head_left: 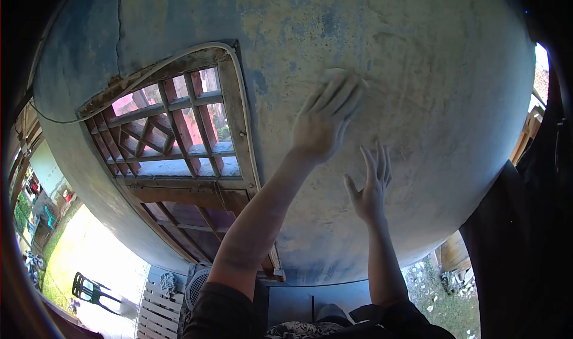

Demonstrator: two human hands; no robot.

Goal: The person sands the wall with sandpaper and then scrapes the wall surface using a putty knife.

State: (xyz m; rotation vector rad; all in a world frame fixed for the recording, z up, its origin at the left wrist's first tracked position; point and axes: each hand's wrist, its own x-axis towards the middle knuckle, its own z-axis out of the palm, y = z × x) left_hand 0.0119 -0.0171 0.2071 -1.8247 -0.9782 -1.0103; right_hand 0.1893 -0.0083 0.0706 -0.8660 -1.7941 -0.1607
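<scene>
My left hand (322,121) reaches up to the weathered wall (441,100), its fingers extended together and slightly blurred. Under those fingertips shows the edge of a pale, thin piece (335,72), pressed against the wall; most of it is hidden by the hand. Lower and to the right, my right hand (371,189) is open, thumb and fingers spread, close to the wall's surface with nothing in it. Around both hands the paint is patchy, grey-beige with blue spots.
Left of my arms is a wooden lattice window (173,124) with a pale cable (242,94) along its frame. Below stand a slatted wooden bench (160,309) with a crumpled cloth (169,283) and a round fan-like grille (196,288). A dark chair (92,291) is outside.
</scene>
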